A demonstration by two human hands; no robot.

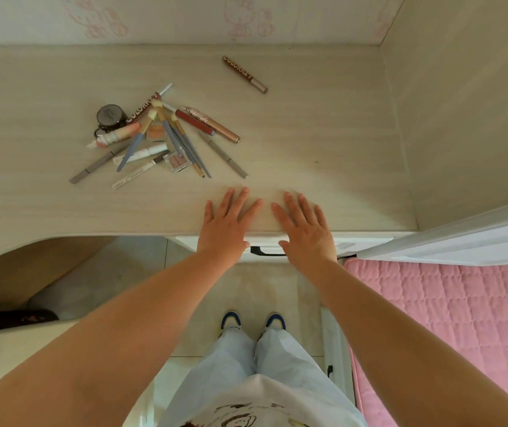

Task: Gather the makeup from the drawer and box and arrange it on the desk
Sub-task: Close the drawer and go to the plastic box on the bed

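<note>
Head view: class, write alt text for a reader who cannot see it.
Both hands, left and right, lie flat and open on the front edge of a pale desk. A makeup pile sits left of centre, and one brown tube lies apart farther back.

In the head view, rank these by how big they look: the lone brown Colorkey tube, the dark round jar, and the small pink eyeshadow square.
1. lone brown Colorkey tube, longest by far.
2. dark round jar.
3. pink eyeshadow square, slightly smaller than the jar, though partly covered by brushes, so that gap is unsure.
</note>
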